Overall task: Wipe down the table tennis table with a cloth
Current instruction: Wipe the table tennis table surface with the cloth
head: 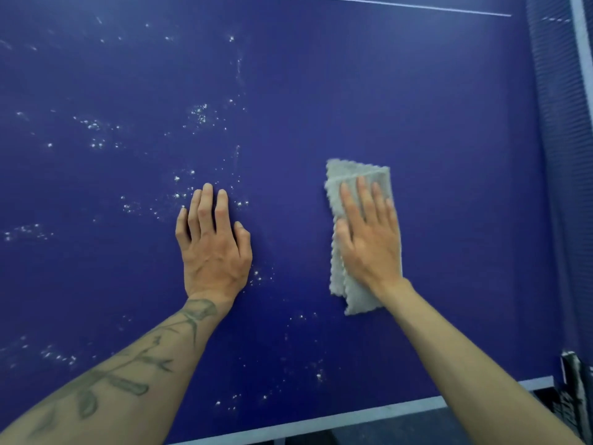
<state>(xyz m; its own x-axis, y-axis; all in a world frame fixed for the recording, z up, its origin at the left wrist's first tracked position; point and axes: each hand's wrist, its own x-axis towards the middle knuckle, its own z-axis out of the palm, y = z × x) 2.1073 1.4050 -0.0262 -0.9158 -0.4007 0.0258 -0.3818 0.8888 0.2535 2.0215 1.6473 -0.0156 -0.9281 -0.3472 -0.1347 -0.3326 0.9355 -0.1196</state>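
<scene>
— Blue table [385, 91], speckled white?
— Yes. White specks [199, 112] lie scattered over its left and middle parts, and more sit toward the near edge. The right part carries far fewer.
— Where is the cloth [353, 170]?
— It is grey, folded into a long strip, and lies flat on the table right of centre. It is near the net [558, 155] that runs down the right side. Its scalloped edges show along the left and at both ends.
— What has hold of it?
— The right hand [369, 242] lies on top, palm down, fingers straight and close together, pressing it to the surface. No finger curls round it. Cloth shows beyond the fingertips and behind the wrist.
— And the left hand [215, 252]?
— It rests flat on bare table, well apart from the cloth, with its fingers stretched forward and nothing in it. Specks lie around its fingertips and just beside its wrist.
— Anything else?
— A leafy tattoo [134, 364] runs along the left forearm. A thin white line [401, 5] crosses the far end, and a pale stripe [353, 415] marks the near edge. Something dark sits at the lower right corner, too blurred to name.
</scene>
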